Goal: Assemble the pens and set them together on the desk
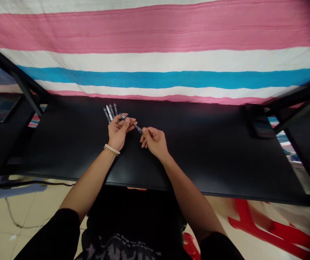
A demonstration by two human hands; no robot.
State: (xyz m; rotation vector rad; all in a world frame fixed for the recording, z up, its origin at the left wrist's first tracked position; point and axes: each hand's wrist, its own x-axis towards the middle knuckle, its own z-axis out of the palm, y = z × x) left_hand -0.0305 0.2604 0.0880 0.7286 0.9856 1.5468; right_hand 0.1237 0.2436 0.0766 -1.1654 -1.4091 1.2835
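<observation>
A slim dark pen [133,125] with a clear-looking barrel is held slantwise between both hands above the black table. My left hand [117,132] is closed on its upper-left part, thumb pressed over the barrel. At the lower-right end, my right hand [154,140] pinches the pen between thumb and fingers. Just beyond my left hand several more pens [109,112] lie side by side on the table, one whitish and the others dark and grey. Their lower ends are hidden behind my left hand.
The black table [211,151] has metal frame legs [26,90] at both sides. A dark flat device, perhaps a phone [263,122], lies near the right side. A striped cloth [155,61] hangs along the back. A red plastic stool [265,227] stands on the floor at lower right.
</observation>
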